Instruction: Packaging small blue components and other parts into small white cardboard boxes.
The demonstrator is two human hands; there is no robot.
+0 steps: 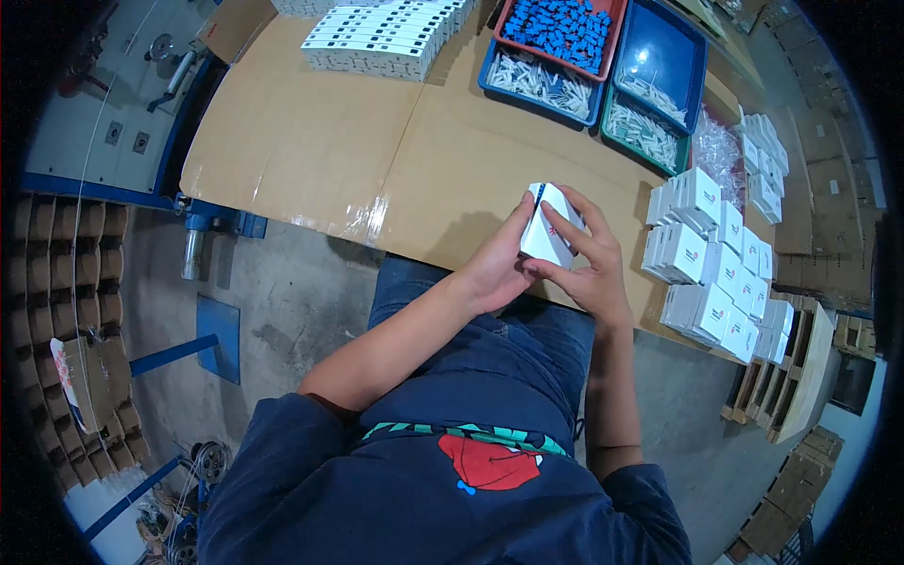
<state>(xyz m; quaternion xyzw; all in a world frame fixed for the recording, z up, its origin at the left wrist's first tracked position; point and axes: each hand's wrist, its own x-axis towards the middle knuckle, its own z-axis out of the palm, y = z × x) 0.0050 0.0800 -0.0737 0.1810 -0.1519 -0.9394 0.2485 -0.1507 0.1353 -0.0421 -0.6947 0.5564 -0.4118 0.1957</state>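
Observation:
Near the front edge of the table, both my hands hold one small white box (548,237) with a red mark on its face and a dark blue strip near its top. My left hand (504,262) is closed around the box's left side, thumb along that edge. From the right, my right hand (595,262) grips it, its fingers across the face and the thumb at the lower edge. What lies inside the box is hidden.
Cardboard covers the table (311,141). At the back stand rows of white boxes (377,42), a red tray of blue pieces (556,33) and a blue tray of white pieces (537,85). Stacked white boxes (720,273) sit at the right edge, beside a wooden pallet (786,377).

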